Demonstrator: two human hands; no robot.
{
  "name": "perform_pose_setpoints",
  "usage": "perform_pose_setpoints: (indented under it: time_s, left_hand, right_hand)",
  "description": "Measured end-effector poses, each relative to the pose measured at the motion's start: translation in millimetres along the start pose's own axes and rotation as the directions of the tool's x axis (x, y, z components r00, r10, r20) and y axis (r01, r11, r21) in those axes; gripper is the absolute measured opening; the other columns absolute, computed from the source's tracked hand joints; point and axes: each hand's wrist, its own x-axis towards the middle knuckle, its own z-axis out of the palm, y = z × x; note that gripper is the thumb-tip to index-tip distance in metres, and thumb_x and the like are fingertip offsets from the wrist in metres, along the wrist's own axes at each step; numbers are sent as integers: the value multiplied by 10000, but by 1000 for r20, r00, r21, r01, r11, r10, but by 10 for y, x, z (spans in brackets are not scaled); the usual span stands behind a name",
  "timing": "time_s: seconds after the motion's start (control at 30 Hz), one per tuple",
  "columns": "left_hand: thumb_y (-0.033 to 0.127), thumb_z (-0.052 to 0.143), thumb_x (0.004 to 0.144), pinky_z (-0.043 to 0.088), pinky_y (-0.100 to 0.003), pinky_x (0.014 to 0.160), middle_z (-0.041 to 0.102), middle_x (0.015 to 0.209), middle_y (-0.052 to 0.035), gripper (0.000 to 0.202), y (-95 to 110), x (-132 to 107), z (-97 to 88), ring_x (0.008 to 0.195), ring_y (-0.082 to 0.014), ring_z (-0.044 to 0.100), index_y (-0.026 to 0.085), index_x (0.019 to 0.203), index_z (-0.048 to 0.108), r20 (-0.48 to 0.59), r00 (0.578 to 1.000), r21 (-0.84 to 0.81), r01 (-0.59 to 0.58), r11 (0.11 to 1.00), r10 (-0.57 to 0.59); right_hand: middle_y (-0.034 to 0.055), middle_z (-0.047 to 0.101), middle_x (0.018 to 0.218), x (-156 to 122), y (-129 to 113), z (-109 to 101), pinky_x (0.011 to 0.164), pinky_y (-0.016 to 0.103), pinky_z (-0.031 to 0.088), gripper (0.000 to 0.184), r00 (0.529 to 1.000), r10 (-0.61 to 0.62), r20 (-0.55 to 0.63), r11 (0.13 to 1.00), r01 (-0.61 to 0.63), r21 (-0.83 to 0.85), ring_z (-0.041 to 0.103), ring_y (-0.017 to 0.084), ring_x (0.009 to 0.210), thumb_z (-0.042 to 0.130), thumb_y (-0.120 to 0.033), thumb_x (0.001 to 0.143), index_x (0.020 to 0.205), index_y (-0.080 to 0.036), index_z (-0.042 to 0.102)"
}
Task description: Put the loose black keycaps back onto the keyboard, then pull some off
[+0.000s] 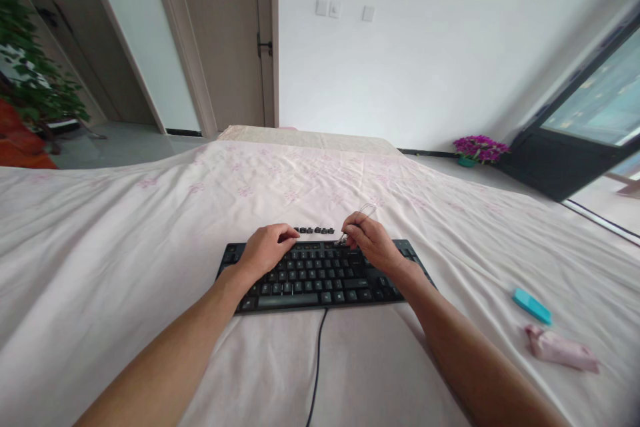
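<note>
A black keyboard (320,277) lies on a pale pink sheet, its cable (317,367) running toward me. My left hand (267,248) rests curled on the keyboard's upper left, fingertips pinched near the top row. My right hand (371,240) pinches a thin wire keycap puller (361,217), its lower end at the keyboard's top row. A short row of loose black keycaps (315,231) sits on the sheet just beyond the keyboard, between my hands.
The sheet-covered bed (125,247) fills the view. A teal flat object (532,306) and a pink wrapped packet (561,349) lie at the right. A potted purple flower (477,149) stands by the wall; a door and green plant at left.
</note>
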Motion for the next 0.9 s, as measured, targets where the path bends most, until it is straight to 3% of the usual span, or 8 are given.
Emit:
perform_pose_setpoints:
  time_s: [0.33, 0.5, 0.6, 0.77, 0.9]
  left_hand:
    - [309, 574, 809, 484, -285, 810, 734, 906, -6, 187, 11, 2, -2, 856, -185, 667, 241, 900, 723, 11, 1000, -5, -3, 1000, 3]
    - [277, 576, 811, 488, -288, 797, 732, 913, -15, 182, 84, -20, -13, 861, -188, 666, 235, 913, 720, 10, 1000, 35, -16, 999, 16]
    - [241, 595, 798, 478, -295, 829, 722, 966, -30, 184, 280, -15, 12, 919, -199, 654, 229, 933, 719, 4, 996, 109, -88, 990, 88]
    - [322, 686, 754, 474, -295, 799, 694, 989, -41, 292, 626, 93, 248, 936, -218, 640, 259, 1038, 709, 65, 974, 181, -224, 958, 216]
    - [420, 656, 780, 461, -294, 727, 681, 859, -47, 239, 698, 171, 486, 847, -222, 642, 240, 919, 730, 57, 977, 254, -214, 943, 207]
  right_hand:
    - [17, 568, 843, 35, -5, 74, 752, 282, 447, 120, 962, -237, 136, 949, 259, -178, 550, 143, 764, 463, -260, 921, 865, -208, 556]
    - [-13, 532, 735, 25, 95, 70, 660, 264, 444, 143, 986, -155, 57, 978, 162, -131, 531, 120, 629, 444, -288, 935, 871, -198, 535]
    - [1, 540, 786, 3, 129, 78, 674, 266, 444, 160, 978, -204, 38, 968, 208, -139, 527, 117, 650, 439, -285, 938, 853, -192, 537]
    - [7, 530, 773, -17, 103, 95, 706, 277, 443, 173, 954, -299, 2, 938, 295, -180, 521, 130, 690, 422, -268, 949, 840, -195, 534]
    - [23, 556, 798, -26, 89, 108, 738, 291, 449, 166, 925, -380, -17, 908, 370, -196, 550, 148, 757, 424, -248, 950, 836, -197, 533]
